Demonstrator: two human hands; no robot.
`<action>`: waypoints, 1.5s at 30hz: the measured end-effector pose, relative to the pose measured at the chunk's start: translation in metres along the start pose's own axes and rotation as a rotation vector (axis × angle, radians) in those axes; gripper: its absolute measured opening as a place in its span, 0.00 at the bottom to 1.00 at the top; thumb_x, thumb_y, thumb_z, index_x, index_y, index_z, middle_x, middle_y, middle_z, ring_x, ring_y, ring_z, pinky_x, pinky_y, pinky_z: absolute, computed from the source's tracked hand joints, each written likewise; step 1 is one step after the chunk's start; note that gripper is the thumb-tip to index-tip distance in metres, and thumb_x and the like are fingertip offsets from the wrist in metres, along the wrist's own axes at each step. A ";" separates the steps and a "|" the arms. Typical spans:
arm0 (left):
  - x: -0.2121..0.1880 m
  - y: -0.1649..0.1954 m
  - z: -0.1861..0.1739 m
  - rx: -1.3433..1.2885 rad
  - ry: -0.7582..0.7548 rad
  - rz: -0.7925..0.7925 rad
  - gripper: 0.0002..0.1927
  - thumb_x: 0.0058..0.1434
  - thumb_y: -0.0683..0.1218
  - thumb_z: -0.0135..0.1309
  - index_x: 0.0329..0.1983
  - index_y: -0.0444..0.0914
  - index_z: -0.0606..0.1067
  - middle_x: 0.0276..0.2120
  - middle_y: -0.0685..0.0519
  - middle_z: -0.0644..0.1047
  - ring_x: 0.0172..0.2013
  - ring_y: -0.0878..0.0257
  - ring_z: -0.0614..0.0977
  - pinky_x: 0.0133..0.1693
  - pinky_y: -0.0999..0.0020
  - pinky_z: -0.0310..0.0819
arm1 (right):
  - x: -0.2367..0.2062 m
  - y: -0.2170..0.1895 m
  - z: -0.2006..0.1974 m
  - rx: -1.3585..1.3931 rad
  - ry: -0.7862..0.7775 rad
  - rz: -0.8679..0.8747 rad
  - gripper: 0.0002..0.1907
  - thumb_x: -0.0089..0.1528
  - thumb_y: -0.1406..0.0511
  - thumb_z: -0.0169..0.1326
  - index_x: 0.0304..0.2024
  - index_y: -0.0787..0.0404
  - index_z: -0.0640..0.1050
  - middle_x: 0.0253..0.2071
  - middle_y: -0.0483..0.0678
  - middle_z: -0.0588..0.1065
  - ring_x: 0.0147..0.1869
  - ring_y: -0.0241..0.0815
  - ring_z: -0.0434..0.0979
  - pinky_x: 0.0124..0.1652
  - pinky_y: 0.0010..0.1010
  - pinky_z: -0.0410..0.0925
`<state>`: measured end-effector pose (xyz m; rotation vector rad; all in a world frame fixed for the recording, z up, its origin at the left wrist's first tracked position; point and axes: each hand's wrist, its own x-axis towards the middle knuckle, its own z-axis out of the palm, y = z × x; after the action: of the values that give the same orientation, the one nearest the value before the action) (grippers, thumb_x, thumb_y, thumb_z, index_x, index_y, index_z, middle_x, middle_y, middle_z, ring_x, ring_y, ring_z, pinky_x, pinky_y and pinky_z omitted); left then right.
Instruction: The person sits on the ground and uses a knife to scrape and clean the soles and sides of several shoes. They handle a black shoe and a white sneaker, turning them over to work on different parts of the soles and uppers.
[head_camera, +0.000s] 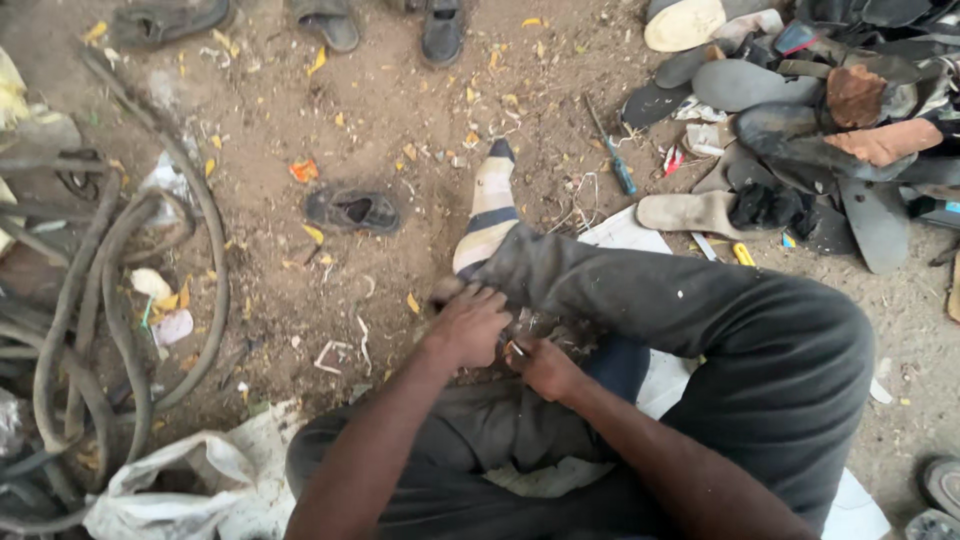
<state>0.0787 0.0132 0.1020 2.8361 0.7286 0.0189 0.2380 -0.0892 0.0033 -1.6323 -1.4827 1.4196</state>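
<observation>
dusty brown dirt floor (300, 330), gritty, strewn with yellow scraps. left hand (468, 325) pressed on a striped cream-and-dark shoe (487, 215) lying along the shin, fingers curled over its heel end. right hand (545, 367) clenched round a small tool (515, 349), kind hard to tell. one worn dark sandal (352, 210) lying alone, flat. one blue-handled screwdriver (618, 160) near a heap of rubbery soles (800, 110). thick looped hoses (90, 300) at left, beside a crumpled white bag (180, 490).

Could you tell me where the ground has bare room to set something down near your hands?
Mostly bare dirt lies between the dark shoe, the hoses and the left hand. The sole pile on the right is crowded.
</observation>
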 end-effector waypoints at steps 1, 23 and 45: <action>-0.002 -0.008 -0.001 -0.071 -0.069 -0.101 0.13 0.47 0.47 0.63 0.37 0.41 0.81 0.47 0.45 0.76 0.54 0.48 0.74 0.58 0.48 0.64 | -0.003 -0.010 -0.003 0.062 -0.026 0.082 0.10 0.65 0.61 0.54 0.39 0.62 0.78 0.23 0.53 0.73 0.26 0.45 0.72 0.31 0.40 0.67; -0.061 -0.034 0.029 -0.837 0.272 -0.660 0.12 0.53 0.46 0.63 0.41 0.42 0.83 0.33 0.49 0.83 0.33 0.56 0.86 0.38 0.63 0.79 | 0.002 -0.035 0.069 0.426 -0.042 0.462 0.12 0.72 0.62 0.39 0.41 0.61 0.71 0.32 0.65 0.68 0.27 0.59 0.68 0.25 0.49 0.62; -0.101 -0.069 0.072 -0.958 0.597 -0.980 0.09 0.55 0.43 0.66 0.35 0.33 0.80 0.26 0.50 0.80 0.30 0.64 0.76 0.34 0.66 0.74 | -0.027 0.029 0.122 -0.818 -0.255 -0.129 0.17 0.69 0.60 0.45 0.35 0.63 0.79 0.29 0.58 0.76 0.33 0.60 0.79 0.34 0.54 0.70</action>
<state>-0.0382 0.0095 0.0214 1.3650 1.5865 0.8133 0.1423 -0.1537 -0.0521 -1.7700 -2.4911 1.0214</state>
